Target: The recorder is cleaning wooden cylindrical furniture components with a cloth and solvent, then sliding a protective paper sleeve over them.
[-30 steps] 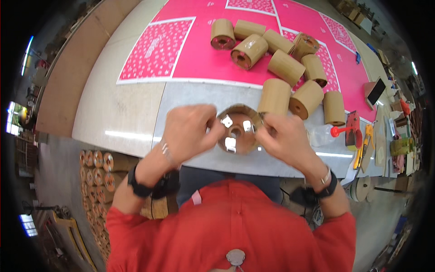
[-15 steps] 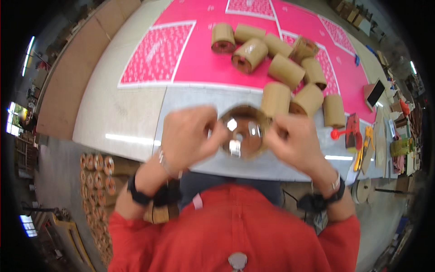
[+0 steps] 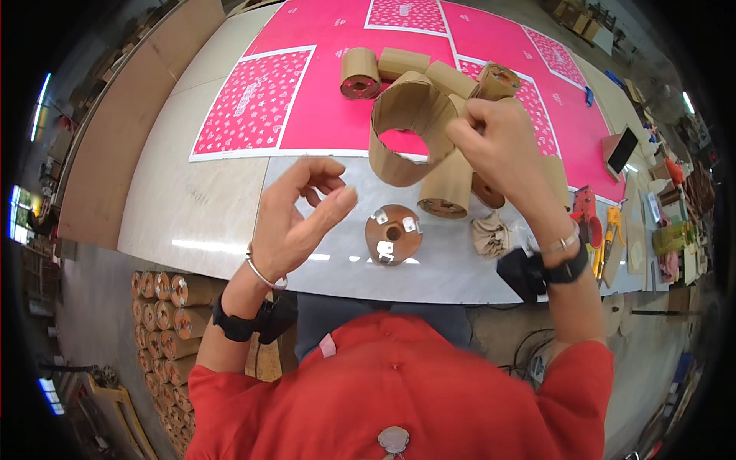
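A pink printed sheet (image 3: 322, 92) covers the worktable (image 3: 199, 207). The right hand (image 3: 498, 142) has lifted the cardboard ring (image 3: 406, 134) off its brown disc (image 3: 392, 232), now lying bare; the left hand (image 3: 295, 218) hovers open, empty.

We see a pale desk (image 3: 192, 207) carrying pink printed sheets (image 3: 307, 92). Finished brown tubes (image 3: 360, 73) lie on the sheets' far part, red-handled tools (image 3: 586, 215) beside their right edge, stacked tubes (image 3: 165, 314) below the desk.
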Demonstrator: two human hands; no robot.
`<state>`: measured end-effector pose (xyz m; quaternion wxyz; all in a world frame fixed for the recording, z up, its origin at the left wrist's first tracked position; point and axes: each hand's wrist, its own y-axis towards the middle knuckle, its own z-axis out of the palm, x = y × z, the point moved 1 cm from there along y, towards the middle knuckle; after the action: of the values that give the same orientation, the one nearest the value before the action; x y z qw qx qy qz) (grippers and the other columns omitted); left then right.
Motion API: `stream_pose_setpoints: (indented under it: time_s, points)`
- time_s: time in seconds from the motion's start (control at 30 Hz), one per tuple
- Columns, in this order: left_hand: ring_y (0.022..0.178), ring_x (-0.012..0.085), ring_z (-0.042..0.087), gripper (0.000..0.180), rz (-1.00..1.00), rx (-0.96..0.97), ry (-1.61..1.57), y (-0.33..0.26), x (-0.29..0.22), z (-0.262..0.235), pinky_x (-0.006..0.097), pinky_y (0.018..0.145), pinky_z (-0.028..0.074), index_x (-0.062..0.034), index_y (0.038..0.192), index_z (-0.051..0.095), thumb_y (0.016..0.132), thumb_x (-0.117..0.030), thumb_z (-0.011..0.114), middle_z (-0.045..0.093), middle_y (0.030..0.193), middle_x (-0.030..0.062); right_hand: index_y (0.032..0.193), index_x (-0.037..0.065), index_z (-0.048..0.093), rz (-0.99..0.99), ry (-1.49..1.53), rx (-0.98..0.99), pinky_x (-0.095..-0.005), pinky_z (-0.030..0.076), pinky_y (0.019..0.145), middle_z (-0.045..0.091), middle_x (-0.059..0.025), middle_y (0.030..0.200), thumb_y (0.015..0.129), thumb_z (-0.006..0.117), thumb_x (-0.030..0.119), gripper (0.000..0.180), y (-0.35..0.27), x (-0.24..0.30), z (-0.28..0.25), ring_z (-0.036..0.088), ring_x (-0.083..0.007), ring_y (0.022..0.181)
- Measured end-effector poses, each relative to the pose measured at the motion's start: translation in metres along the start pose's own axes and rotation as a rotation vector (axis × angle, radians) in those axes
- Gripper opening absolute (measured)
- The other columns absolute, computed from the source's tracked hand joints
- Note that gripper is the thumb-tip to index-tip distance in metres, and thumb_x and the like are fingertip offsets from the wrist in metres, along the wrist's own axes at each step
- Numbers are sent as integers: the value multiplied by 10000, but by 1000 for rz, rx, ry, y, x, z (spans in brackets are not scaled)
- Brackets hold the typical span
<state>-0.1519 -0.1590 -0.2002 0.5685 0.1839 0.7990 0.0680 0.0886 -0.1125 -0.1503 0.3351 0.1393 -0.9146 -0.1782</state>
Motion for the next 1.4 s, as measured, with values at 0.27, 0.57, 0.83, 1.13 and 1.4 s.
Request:
stream_pose_setpoints:
  time_s: [0.27, 0.57, 0.83, 1.13, 1.4]
  points:
    - [1120, 257, 529, 870, -156, 255, -17, -47, 71, 33, 370, 884, 451, 17, 1313, 403, 676, -418, 805, 553, 1183, 161, 639, -1, 643, 324, -246, 92, -454, 495, 635, 606, -187, 619, 695, 533, 287, 314, 47, -90, 45, 613, -337, 626]
    - [1192, 302, 465, 1032, -145, 364, -5, -55, 84, 56, 403, 960, 416, -6, 1383, 310, 601, -400, 857, 456, 1283, 171, 798, 7, 694, 385, -374, 111, -473, 509, 755, 651, -239, 788, 717, 524, 293, 343, 58, -109, 56, 643, -391, 806]
    - [1172, 323, 465, 998, -82, 300, 17, -63, 92, 66, 400, 966, 415, -10, 1372, 316, 615, -379, 852, 452, 1266, 187, 830, -42, 674, 364, -327, 214, -451, 509, 785, 653, -251, 885, 708, 562, 258, 343, 66, -96, 42, 639, -381, 866]
    - [1192, 334, 451, 990, -133, 275, 11, -63, 88, 71, 394, 975, 416, -3, 1369, 306, 619, -348, 852, 427, 1289, 201, 827, -40, 665, 310, -403, 419, -462, 496, 761, 652, -231, 836, 764, 541, 259, 330, 49, -93, 75, 635, -379, 831]
    - [1188, 333, 447, 1008, -91, 239, 36, -66, 101, 79, 393, 980, 410, 3, 1376, 294, 612, -353, 848, 430, 1276, 196, 797, 14, 653, 288, -297, 112, -445, 477, 700, 630, -202, 772, 852, 558, 353, 356, -18, -81, 29, 614, -369, 745]
